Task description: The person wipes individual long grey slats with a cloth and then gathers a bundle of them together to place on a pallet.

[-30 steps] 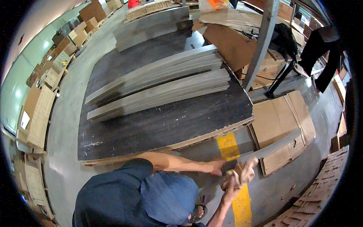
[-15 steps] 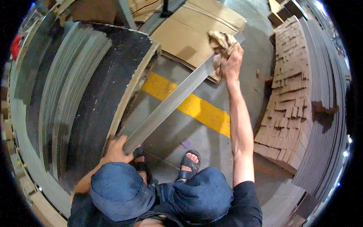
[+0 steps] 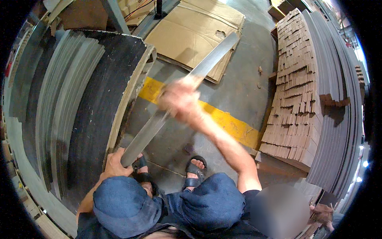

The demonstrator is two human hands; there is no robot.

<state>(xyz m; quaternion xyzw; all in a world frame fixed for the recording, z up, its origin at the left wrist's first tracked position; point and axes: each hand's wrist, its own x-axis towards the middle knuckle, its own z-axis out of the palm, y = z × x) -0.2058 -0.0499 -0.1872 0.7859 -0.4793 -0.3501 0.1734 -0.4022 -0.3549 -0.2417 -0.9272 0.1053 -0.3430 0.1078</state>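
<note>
A long, narrow grey strip [image 3: 145, 137] slants from my lap up and to the right, its far end over the cardboard. My left hand [image 3: 116, 164] is closed around its near end, beside the left stack. Around the strip's middle my right hand [image 3: 181, 99] is wrapped, smeared by motion. The crumpled tan rag seen in it half a second ago is mostly hidden by the hand and blur now.
At left, grey strips [image 3: 71, 99] lie on a dark board with a raw wooden edge [image 3: 127, 99]. Flattened cardboard [image 3: 179, 36] lies ahead past a yellow floor line [image 3: 234, 125]. Stacked brown-ended boards [image 3: 292, 103] stand at right. Another person [image 3: 280, 211] is at lower right.
My right hand has slid down the strip from its far end to its middle, toward me. My left hand stays on the near end. Another person has come into view at lower right.
</note>
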